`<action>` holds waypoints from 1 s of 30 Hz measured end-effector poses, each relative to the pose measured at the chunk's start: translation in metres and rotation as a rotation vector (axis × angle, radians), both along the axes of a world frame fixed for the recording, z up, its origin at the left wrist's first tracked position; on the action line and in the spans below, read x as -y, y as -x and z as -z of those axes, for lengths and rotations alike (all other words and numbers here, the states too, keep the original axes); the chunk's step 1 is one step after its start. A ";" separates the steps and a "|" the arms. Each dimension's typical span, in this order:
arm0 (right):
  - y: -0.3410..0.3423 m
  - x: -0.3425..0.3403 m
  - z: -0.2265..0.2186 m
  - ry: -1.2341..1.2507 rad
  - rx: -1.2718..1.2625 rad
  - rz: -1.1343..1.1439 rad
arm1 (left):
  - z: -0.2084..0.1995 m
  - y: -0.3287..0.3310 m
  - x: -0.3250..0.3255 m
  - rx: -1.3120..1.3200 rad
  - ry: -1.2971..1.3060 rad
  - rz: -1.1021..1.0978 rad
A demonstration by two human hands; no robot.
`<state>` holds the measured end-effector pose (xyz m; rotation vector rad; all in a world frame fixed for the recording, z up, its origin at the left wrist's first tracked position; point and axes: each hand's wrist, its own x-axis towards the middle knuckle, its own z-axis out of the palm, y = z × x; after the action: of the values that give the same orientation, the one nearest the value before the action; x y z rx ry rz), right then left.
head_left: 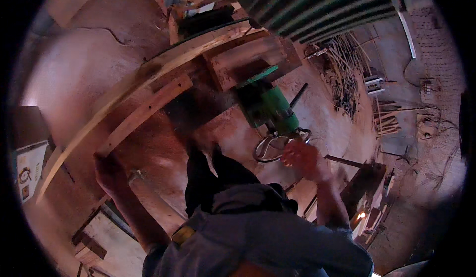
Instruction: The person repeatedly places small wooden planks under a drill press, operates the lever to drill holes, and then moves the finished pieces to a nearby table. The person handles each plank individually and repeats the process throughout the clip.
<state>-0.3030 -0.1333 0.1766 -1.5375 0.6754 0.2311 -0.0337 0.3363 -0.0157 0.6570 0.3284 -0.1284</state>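
My left hand (pixel 107 167) is closed around the near end of a short wooden board (pixel 148 111), which slants up and away to the right. That board lies beside a longer, pale wooden plank (pixel 134 78), whose straight edge looks bent in this view. Over on the right, my right hand (pixel 301 159) has its fingers curled at the rim of a metal handwheel (pixel 265 150). The wheel sits at the near end of a green machine (pixel 277 108) with a cylindrical body. Blur hides the exact hold of the right fingers.
A ribbed dark green panel (pixel 327 4) stands at the far side. Thin wood offcuts (pixel 344 68) are heaped on the dusty floor to the right. Timber pieces (pixel 364 187) are stacked near my right forearm. A white printed box (pixel 30 170) is at the left edge.
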 end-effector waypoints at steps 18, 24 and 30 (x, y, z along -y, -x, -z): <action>-0.044 -0.057 0.016 0.053 -0.275 -0.123 | -0.001 -0.042 0.095 0.150 -0.242 0.212; -0.036 -0.056 0.023 0.109 -0.188 -0.228 | 0.016 -0.035 0.117 -0.060 -0.270 0.047; -0.047 -0.033 -0.013 0.164 -0.092 -0.343 | -0.004 -0.048 0.146 -0.053 -0.488 0.181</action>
<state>-0.2561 -0.1002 0.1891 -1.8067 0.5075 0.5174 0.0144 0.1907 -0.0113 1.1688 0.3536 -0.2430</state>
